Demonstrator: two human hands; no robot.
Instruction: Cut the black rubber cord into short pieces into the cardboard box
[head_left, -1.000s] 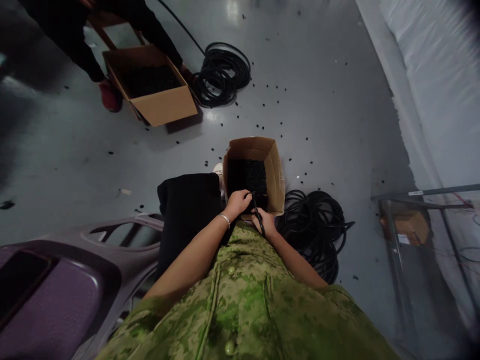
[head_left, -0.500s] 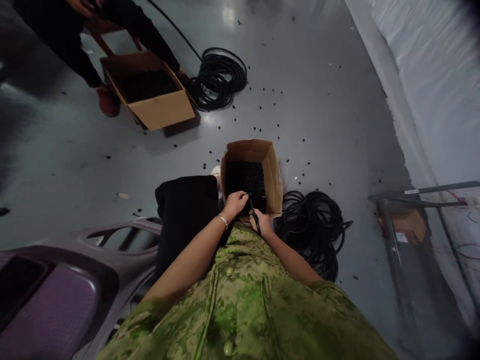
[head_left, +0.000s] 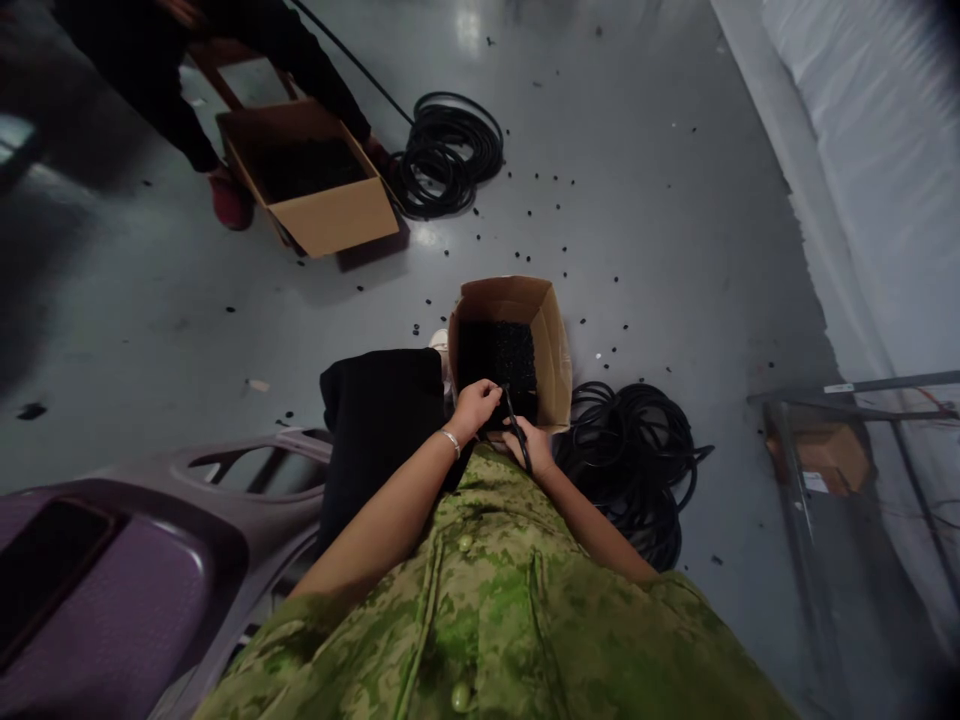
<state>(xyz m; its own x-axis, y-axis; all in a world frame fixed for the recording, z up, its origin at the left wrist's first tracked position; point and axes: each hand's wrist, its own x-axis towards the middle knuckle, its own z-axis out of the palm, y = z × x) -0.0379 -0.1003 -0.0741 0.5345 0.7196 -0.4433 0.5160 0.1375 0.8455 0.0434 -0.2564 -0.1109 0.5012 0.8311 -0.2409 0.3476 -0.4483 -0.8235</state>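
Note:
An open cardboard box (head_left: 556,350) with many small black pieces (head_left: 511,350) in it stands between my legs. Over its near edge, my left hand (head_left: 477,406) is closed in a pinch at the upper end of a black tube (head_left: 516,418); whatever small thing may be between its fingertips is too small to tell. My right hand (head_left: 534,446) is wrapped round the lower part of that black tube. A tangled heap of black hose (head_left: 626,460) lies on the floor right of the box.
Another person's black-clad leg (head_left: 165,95) is beside a second cardboard box (head_left: 334,217) at the upper left, near a coil of black hose (head_left: 450,150). A purple chair (head_left: 127,590) holds a phone (head_left: 49,570). A metal frame (head_left: 862,385) stands right.
The whole view has shifted slightly, so things appear a little further right. My hands stay at the box's near edge with the black tube, in nearly the same pose.

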